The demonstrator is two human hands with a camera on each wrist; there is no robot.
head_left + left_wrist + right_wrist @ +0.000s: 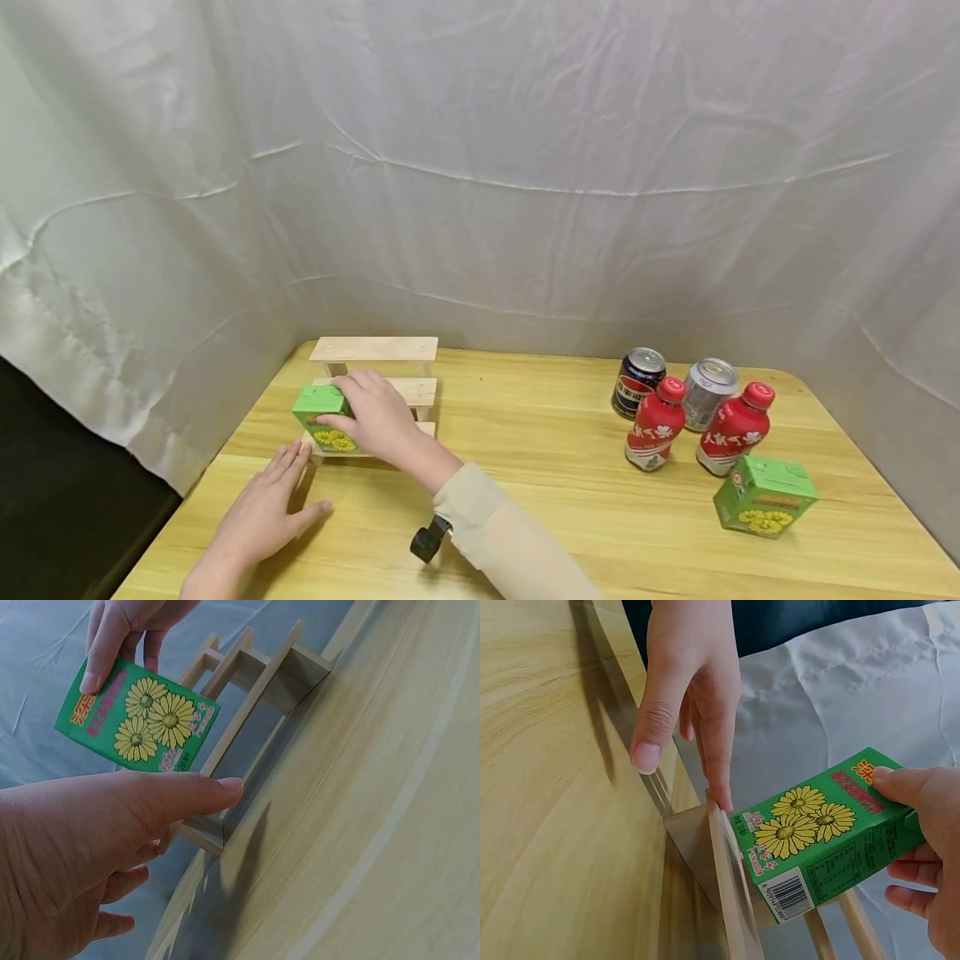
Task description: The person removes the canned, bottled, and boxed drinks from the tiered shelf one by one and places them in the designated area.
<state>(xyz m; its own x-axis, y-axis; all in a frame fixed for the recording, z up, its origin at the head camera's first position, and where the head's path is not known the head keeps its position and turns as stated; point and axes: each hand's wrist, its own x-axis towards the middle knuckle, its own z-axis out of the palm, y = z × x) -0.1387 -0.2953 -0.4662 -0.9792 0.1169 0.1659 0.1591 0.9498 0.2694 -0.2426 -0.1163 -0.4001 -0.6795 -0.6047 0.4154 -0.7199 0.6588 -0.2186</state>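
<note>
My right hand [384, 421] grips a green drink carton [817, 817] with yellow flowers on its face, thumb on the front and fingers behind. The carton stands at the left end of the lowest step of a small three-tier wooden shelf [375, 348]. In the right wrist view its bottom end is at the step's board. My left hand [258, 515] is beside the shelf's front left corner, fingers extended and thumb apart. One of its fingertips [721, 801] touches the end of the lowest board.
To the right on the wooden table [525, 467] stand a dark can [628, 392], a silver can [705, 400], two red bottles [654, 433] [731, 433] and another green carton [765, 496]. Pale curtains [525, 208] hang behind and at both sides.
</note>
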